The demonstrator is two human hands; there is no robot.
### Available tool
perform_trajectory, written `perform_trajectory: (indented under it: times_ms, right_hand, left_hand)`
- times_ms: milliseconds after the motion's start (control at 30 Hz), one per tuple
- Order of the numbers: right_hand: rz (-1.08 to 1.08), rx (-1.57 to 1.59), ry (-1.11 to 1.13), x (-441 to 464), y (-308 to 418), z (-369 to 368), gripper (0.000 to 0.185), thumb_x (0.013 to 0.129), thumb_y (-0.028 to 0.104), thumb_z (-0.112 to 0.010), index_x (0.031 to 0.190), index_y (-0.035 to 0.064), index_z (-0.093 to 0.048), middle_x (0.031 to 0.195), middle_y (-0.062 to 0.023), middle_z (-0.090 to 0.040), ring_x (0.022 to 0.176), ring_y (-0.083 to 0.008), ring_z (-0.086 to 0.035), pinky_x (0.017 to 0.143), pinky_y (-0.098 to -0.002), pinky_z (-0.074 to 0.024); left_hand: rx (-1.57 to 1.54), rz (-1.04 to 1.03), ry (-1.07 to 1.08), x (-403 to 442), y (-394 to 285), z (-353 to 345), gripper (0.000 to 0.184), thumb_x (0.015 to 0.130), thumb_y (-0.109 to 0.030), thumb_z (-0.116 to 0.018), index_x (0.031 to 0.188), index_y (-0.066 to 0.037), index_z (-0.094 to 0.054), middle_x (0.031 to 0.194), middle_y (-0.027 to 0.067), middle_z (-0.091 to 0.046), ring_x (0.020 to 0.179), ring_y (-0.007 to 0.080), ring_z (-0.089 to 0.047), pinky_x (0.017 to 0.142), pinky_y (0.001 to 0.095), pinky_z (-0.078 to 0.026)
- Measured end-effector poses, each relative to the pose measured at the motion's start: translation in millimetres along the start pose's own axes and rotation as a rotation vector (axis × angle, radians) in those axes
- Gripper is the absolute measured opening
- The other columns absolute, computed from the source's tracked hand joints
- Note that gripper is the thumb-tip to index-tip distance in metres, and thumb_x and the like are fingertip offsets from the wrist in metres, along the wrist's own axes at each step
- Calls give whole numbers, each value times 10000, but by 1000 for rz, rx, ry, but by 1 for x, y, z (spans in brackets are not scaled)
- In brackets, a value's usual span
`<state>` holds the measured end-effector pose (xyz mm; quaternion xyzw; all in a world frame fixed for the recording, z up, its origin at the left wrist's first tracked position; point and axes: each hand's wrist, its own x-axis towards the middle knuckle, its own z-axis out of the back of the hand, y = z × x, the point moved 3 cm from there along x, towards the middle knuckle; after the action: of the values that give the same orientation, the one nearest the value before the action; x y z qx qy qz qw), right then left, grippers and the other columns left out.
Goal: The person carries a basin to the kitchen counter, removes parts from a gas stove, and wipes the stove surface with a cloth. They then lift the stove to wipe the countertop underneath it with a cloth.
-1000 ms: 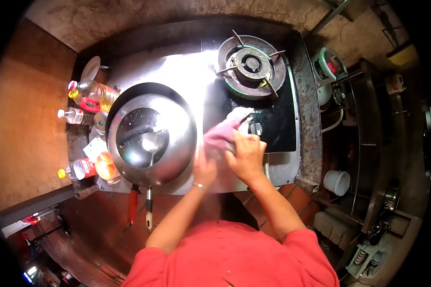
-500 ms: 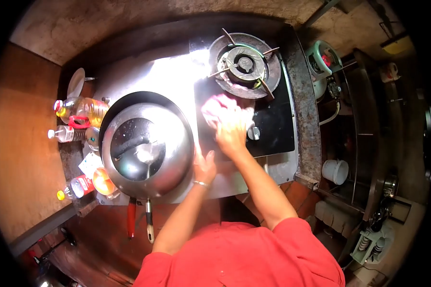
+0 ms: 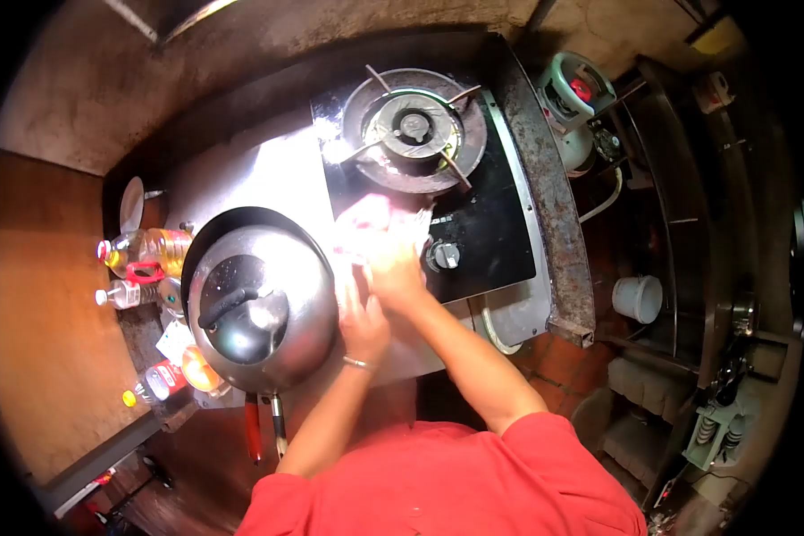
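Pink cloth (image 3: 366, 216), bleached by glare, lies bunched at the front left part of the black stove top (image 3: 496, 237). The right hand (image 3: 396, 268) grasps it from above, as far as the glare lets one judge; its fingertips are lost in the brightness. The left hand (image 3: 363, 323) lies just beside, fingers pointing away from the body; whether it grips the cloth's near edge or only rests against it, I cannot tell.

The cloth sits straight ahead of both hands, its longer spread seemingly running crosswise, toward the knob (image 3: 447, 256). The right hand is nearer to it, the left nearer to the pan (image 3: 317, 335).

Half a second ago the hands were apart, with the right one out beside the knob; now it is drawn in to the left one, and the knob shows more fully. The view has turned too.

Farther out, the burner (image 3: 414, 128) stands beyond the cloth. The pan is on the left, a red handle (image 3: 253, 429) jutting toward the person, with bottles (image 3: 163, 250) past it. A white bucket (image 3: 637, 298) and a gas cylinder (image 3: 574, 147) are on the right.
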<state>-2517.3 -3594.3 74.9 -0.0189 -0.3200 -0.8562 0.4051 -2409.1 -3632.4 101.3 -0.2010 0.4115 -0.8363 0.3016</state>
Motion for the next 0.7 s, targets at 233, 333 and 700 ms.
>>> perform_trajectory:
  times_ms: [233, 333, 700]
  right_hand:
    - [65, -19, 74, -95, -16, 47, 386, 784, 182, -609, 1140, 32, -614, 1122, -168, -593, 1199, -387, -494, 1025, -511, -361]
    - [102, 1, 59, -113, -34, 97, 295, 814, 131, -572, 1080, 32, -653, 1128, -169, -621, 1162, -352, -544, 990, -496, -397]
    - [-273, -65, -15, -91, -128, 140, 378, 822, 132, -556, 1176, 5, -605, 1159, -180, -611, 1232, -441, -466, 1060, -494, -305]
  left_hand:
    - [154, -159, -130, 151, -36, -22, 487, 882, -212, -628, 1314, -15, -519, 1234, 246, -595, 1122, 383, -589, 958, 406, -454]
    - [313, -87, -40, 205, -18, -40, 412, 865, -293, -660, 1200, -59, -613, 1071, 189, -672, 979, 317, -656, 871, 360, -492]
    - [88, -85, 49, 236, -32, -5, 186, 851, -204, -679, 862, -21, -712, 656, 12, -641, 616, 55, -533, 578, 252, -425]
